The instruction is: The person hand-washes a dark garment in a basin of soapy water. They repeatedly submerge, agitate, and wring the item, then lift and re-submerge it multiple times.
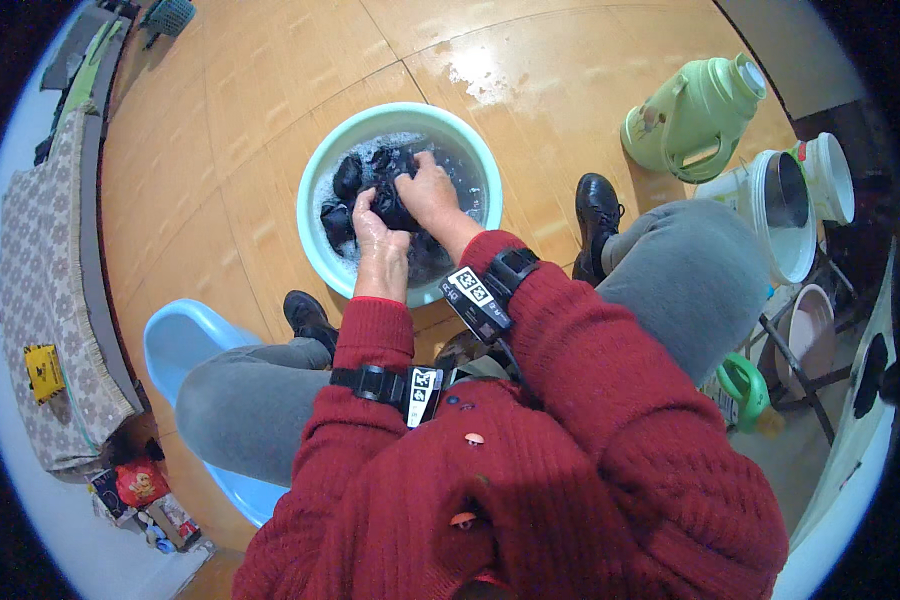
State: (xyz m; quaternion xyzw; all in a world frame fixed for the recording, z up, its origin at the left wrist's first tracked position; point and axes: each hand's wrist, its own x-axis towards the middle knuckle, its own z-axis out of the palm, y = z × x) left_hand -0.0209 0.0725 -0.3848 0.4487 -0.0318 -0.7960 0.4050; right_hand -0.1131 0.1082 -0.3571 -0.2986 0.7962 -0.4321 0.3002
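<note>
A pale green plastic basin (311, 247) stands on the floor between my feet, holding soapy water and dark wet cloth (349, 176). My left hand (375, 225) is over the near left part of the basin, its fingers closed on the dark cloth. Beside it my right hand (426, 191) grips the same cloth from the right, thumb and forefinger towards the far side. Some fingertips of both hands are hidden in the cloth and water. Foam lies along the basin's left side and among the folds. Both wrists are wet or bare below red knitted sleeves.
A light green thermos flask (664, 124) stands at the right, near white plastic buckets (784, 251). A blue plastic tub (187, 330) is at my left, partly behind my leg. Water wets the tiles beyond the basin. A table with a patterned cloth (45, 277) lines the far left.
</note>
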